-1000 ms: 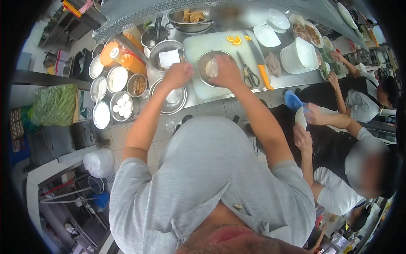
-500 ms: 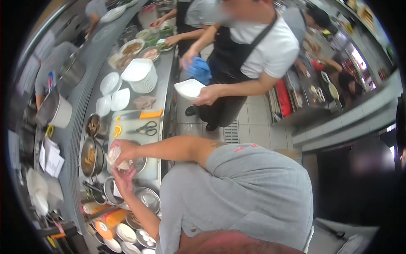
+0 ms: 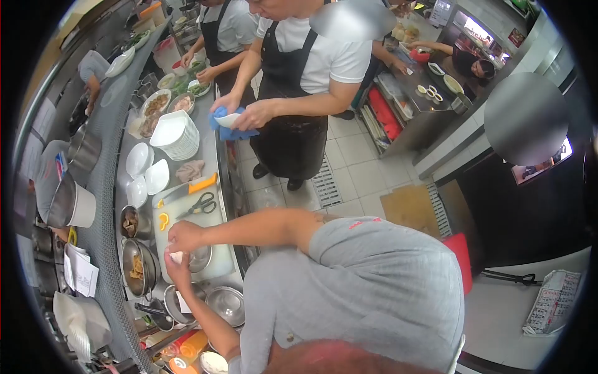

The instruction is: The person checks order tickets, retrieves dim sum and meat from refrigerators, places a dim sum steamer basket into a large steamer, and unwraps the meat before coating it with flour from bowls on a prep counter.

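Observation:
My right hand [image 3: 185, 235] and my left hand [image 3: 178, 270] are closed together over the near end of the cutting board. Between them shows a bit of a pale, soft lump [image 3: 177, 257]; the fingers hide most of it, so its kind is unclear. Just beyond my right hand, scissors [image 3: 200, 204] with dark handles and cut orange pieces [image 3: 163, 220] lie on the pale cutting board [image 3: 219, 265]. An orange-handled knife [image 3: 202, 183] rests across the board's far end. Beside my hands, a metal bowl [image 3: 200, 258] is partly covered by my right forearm.
Left of my hands are a pan [image 3: 138, 283] with brown food and a metal pot [image 3: 129, 232]. Stacked white dishes [image 3: 176, 135] and a crumpled cloth [image 3: 190, 170] stand farther along. Across the aisle, a co-worker [image 3: 296, 93] wipes a white bowl [image 3: 229, 119] with a blue cloth.
My hands have closed together around the pale lump, which showed more before. The view has shifted. The co-worker has brought the blue cloth onto the white bowl.

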The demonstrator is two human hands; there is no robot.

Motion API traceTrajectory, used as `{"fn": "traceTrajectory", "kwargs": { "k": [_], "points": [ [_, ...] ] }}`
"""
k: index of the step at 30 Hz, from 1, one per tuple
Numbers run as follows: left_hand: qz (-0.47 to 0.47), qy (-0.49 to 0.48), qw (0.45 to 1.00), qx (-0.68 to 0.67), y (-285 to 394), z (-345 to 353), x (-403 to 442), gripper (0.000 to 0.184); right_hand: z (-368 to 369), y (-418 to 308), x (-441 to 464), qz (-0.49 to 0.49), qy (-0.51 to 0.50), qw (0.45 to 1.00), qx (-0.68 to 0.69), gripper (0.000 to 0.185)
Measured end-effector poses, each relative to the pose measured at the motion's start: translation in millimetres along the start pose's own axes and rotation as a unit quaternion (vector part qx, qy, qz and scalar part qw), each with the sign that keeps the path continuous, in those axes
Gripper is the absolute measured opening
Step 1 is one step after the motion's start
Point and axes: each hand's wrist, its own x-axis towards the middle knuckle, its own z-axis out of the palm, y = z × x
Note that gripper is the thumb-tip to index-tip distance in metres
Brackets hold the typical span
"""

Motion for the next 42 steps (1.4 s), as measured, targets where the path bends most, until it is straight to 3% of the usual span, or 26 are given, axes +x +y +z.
{"fn": "traceTrajectory", "kwargs": {
  "k": [1, 5, 9, 11, 13, 15, 16, 17, 18, 21, 24, 27, 30, 35, 42],
  "points": [
    [0.069, 0.000, 0.997, 0.032, -3.2, 1.5, 1.2, 0.069, 2.1, 0.5, -0.2, 0.005, 0.008, 1.000, -0.015, 0.038],
    [-0.010, -0.029, 0.991, 0.132, 4.5, 1.8, -7.5, 0.069, 27.6, 15.0, 7.1, 0.026, -0.006, 0.994, -0.108, 0.031],
    [-0.038, -0.034, 0.983, 0.174, 26.4, 7.1, -8.8, 0.067, 18.6, 9.2, -3.2, 0.016, 0.121, 0.984, -0.130, 0.020],
    [-0.046, -0.019, 0.980, 0.192, 24.6, 8.1, -9.4, 0.068, 36.0, 54.6, 21.0, 0.056, -0.016, 0.985, -0.163, 0.014],
    [-0.061, 0.004, 0.977, 0.206, 21.0, 14.5, -10.8, 0.070, 39.3, 80.7, 27.4, -0.084, 0.010, 0.981, -0.172, 0.011],
    [-0.079, 0.032, 0.977, 0.195, 35.9, 17.2, -13.8, 0.072, 20.5, 68.4, 35.4, -0.115, -0.066, 0.980, -0.150, 0.010],
    [-0.147, 0.011, 0.970, 0.195, 59.3, 12.0, -10.5, 0.071, 15.3, 60.8, 36.2, -0.082, -0.074, 0.992, -0.064, 0.011],
    [-0.140, 0.029, 0.973, 0.180, 54.7, 13.0, -12.8, 0.069, 1.9, 34.2, 33.7, -0.061, -0.077, 0.994, -0.038, 0.010],
    [-0.130, 0.045, 0.975, 0.177, 46.2, 17.7, -12.0, 0.068, -4.0, 33.2, 42.8, -0.069, -0.135, 0.988, -0.032, 0.011],
    [-0.215, 0.073, 0.957, 0.180, 43.0, 23.1, -15.2, 0.076, 1.3, 44.5, 61.7, -0.092, -0.188, 0.978, 0.002, 0.007],
    [-0.250, 0.075, 0.943, 0.207, 61.3, 26.8, -14.4, 0.067, -4.2, 37.1, 67.8, -0.054, -0.229, 0.972, 0.020, 0.008],
    [-0.287, 0.028, 0.913, 0.289, 70.8, 39.7, -0.2, 0.064, -6.8, 24.9, 70.0, -0.189, -0.312, 0.930, -0.043, 0.008],
    [-0.288, 0.047, 0.898, 0.328, 70.0, 51.7, 3.6, 0.065, -11.6, 20.7, 76.7, -0.126, -0.337, 0.933, 0.009, 0.007],
    [-0.344, 0.085, 0.913, 0.202, 104.4, 30.9, 2.7, 0.068, -13.3, 15.9, 94.2, -0.100, -0.387, 0.916, 0.013, 0.013],
    [-0.246, 0.159, 0.938, 0.187, 58.5, 21.7, -1.8, 0.028, -7.4, -15.5, 93.9, -0.137, -0.365, 0.921, 0.029, 0.013]
  ]
}}
